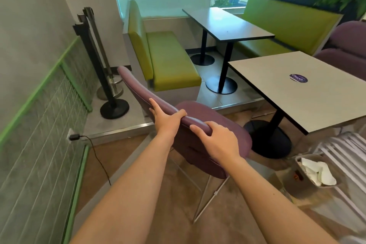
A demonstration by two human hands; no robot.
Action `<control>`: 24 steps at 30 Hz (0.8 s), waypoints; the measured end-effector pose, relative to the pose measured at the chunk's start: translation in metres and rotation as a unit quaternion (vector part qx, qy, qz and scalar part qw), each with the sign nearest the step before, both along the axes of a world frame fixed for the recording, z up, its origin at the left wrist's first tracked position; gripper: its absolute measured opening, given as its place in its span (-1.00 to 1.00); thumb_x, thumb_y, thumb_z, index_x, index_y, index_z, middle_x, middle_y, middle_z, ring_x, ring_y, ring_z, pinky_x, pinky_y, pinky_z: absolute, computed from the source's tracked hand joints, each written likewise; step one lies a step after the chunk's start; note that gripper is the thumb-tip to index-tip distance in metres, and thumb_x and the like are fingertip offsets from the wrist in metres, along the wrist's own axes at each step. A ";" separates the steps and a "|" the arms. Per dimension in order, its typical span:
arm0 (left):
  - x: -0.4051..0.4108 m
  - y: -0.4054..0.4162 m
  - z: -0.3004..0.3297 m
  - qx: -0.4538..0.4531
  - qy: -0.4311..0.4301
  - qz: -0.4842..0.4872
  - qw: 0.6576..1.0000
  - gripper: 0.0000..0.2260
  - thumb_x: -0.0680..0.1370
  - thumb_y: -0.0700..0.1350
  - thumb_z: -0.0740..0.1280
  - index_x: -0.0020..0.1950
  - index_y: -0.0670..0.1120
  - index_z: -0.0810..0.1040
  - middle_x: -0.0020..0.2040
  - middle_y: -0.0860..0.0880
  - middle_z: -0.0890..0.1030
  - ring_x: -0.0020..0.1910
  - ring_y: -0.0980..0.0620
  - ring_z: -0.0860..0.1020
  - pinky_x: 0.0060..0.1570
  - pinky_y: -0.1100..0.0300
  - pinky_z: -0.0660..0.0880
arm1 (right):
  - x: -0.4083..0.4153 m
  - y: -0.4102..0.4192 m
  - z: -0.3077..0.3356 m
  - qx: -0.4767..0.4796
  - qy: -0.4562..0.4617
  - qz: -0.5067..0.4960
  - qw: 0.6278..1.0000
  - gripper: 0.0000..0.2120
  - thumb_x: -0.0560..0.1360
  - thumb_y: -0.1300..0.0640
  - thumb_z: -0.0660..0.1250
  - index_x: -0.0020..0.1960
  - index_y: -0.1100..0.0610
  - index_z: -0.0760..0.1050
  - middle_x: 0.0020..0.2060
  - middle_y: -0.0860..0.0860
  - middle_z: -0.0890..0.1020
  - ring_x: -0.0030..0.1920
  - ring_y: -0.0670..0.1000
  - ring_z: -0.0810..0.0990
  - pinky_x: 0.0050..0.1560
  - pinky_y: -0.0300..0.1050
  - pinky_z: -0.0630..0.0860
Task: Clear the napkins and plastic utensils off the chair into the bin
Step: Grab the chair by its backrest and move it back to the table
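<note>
Both bare forearms reach forward from the bottom edge, and both hands hold the top rim of the purple chair's backrest (138,89). The left hand (165,118) grips it with the thumb hooked over the rim and the fingers spread along the outer face; the right hand (217,140) curls its fingers over the rim just beside it, nearer the right end. The backrest's long axis runs from upper left to lower right, and the purple chair (200,113) is tilted on its thin metal legs (210,200), its seat facing the white table (297,93). To the right, on the floor near the table's black pedestal base (271,140), stands a grey bin (305,184) with crumpled white napkins (318,172) inside; no utensils can be made out. Bare brown floor lies open left of the chair up to a raised grey step (118,125), where black barrier posts (99,69) stand by the tiled wall (49,125). Farther off, green benches (168,61) flank a dark-edged table (227,24) under the window.
</note>
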State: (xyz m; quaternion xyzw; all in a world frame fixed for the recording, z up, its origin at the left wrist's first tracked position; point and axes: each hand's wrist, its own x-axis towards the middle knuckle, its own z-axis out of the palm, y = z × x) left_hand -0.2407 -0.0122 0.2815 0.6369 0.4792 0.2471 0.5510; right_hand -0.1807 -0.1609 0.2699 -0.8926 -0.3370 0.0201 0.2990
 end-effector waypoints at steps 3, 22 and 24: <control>-0.031 0.015 0.002 -0.018 -0.006 -0.035 0.999 0.14 0.23 0.04 0.51 0.52 0.28 -0.28 0.60 -0.06 0.05 0.44 -0.19 0.32 0.35 -0.13 0.36 | -0.039 0.011 0.002 -0.014 -0.016 -0.014 1.000 -0.45 0.50 -0.45 0.06 0.18 -0.11 0.55 -0.03 -0.11 0.66 -0.07 -0.02 0.59 -0.21 -0.14 0.31; -0.138 0.135 0.006 -0.043 -0.085 -0.155 0.983 -0.02 0.42 -0.25 0.47 0.59 0.15 -0.11 0.50 -0.04 0.28 0.24 0.02 0.41 -0.07 0.31 0.44 | -0.174 0.108 -0.029 0.128 -0.030 -0.053 0.990 -0.34 0.41 -0.53 0.08 0.23 -0.11 0.56 -0.04 -0.20 0.64 -0.04 -0.17 0.60 -0.08 -0.22 0.56; -0.134 0.135 0.004 -0.038 -0.096 -0.146 0.984 -0.04 0.43 -0.26 0.45 0.59 0.16 -0.11 0.48 -0.04 0.29 0.18 0.01 0.43 -0.17 0.32 0.45 | -0.171 0.113 -0.031 0.158 -0.036 -0.061 0.985 -0.37 0.41 -0.49 0.14 0.22 -0.09 0.59 -0.02 -0.20 0.65 -0.04 -0.18 0.61 -0.06 -0.23 0.57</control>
